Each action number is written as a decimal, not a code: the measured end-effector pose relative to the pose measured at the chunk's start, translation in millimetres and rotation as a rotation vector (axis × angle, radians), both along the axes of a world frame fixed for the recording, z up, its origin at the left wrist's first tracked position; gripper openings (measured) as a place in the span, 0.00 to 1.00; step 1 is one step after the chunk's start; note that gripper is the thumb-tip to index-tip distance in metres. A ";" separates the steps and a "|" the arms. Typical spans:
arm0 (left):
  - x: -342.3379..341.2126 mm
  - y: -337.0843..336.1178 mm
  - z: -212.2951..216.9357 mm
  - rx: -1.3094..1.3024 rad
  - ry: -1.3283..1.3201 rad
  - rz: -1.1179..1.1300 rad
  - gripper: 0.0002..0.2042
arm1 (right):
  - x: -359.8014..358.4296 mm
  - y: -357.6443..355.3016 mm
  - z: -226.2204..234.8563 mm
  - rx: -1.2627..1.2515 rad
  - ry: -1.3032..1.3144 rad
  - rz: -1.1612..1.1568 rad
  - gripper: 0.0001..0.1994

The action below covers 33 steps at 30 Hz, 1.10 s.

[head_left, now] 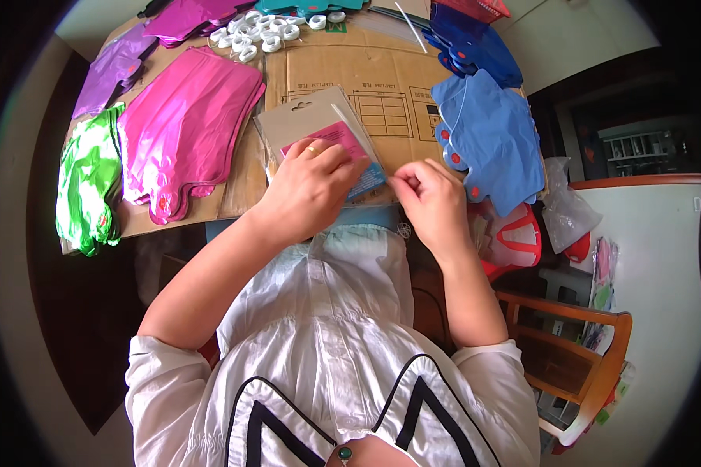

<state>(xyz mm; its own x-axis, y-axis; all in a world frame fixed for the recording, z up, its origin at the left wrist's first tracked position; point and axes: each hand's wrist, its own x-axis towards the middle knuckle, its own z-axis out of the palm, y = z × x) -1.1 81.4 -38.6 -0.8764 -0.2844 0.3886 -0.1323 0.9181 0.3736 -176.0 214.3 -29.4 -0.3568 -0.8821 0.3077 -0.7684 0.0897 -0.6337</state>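
A flat clear packet [296, 121] with a hang hole lies at the near edge of the cardboard-covered table. Pink and blue printed parts and a thin white strip show in it. My left hand [311, 183], with a ring on one finger, is closed over the packet's lower part, its fingers curled and their tips hidden. Beside the packet's lower right corner, my right hand [432, 202] is closed in a pinch. Whatever sits between its thumb and finger is too small to make out.
Flat foil balloons lie around: a pink stack [191, 124], green ones [89, 179], purple ones [113, 66], light blue ones [491, 132] and dark blue ones [475, 47]. White ribbon coils [249, 31] are heaped at the back. A wooden chair [592, 358] stands at right.
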 end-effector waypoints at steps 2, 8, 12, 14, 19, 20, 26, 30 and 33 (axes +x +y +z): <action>-7.3 -6.1 -1.6 -0.032 -0.009 0.005 0.18 | -5.9 8.9 8.1 -0.023 -0.016 0.075 0.04; -13.5 -15.4 0.7 -0.051 0.029 -0.019 0.24 | -8.4 16.0 4.3 -0.028 0.175 0.199 0.06; -12.3 -18.2 -9.0 -0.166 0.084 -0.007 0.24 | -3.1 15.7 -0.7 -0.031 0.191 0.193 0.08; -12.1 -18.7 -9.6 -0.200 0.082 0.013 0.26 | -0.9 14.4 -1.5 -0.041 0.166 0.179 0.08; -8.9 -17.0 -7.3 -0.059 0.096 0.068 0.29 | -1.5 15.3 -6.7 -0.061 0.164 0.157 0.09; -9.7 -17.7 -6.7 -0.055 0.056 0.056 0.29 | -1.5 15.1 -6.9 -0.064 0.163 0.161 0.09; -12.3 -25.2 1.6 -0.115 -0.060 0.018 0.28 | -1.2 16.5 -4.5 -0.057 0.146 0.166 0.09; -7.3 -21.1 -2.1 -0.141 0.002 0.019 0.27 | -2.0 23.6 4.6 -0.018 0.099 0.122 0.08; -8.0 -19.7 -0.8 -0.207 -0.024 0.000 0.25 | -3.0 27.2 6.3 -0.026 0.046 0.084 0.08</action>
<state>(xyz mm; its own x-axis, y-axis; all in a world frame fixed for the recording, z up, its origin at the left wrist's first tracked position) -9.1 61.7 -39.4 -0.8862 -0.2012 0.4173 -0.1394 0.9748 0.1740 -178.9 241.5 -23.1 -0.2664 -0.9000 0.3451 -0.8010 0.0075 -0.5986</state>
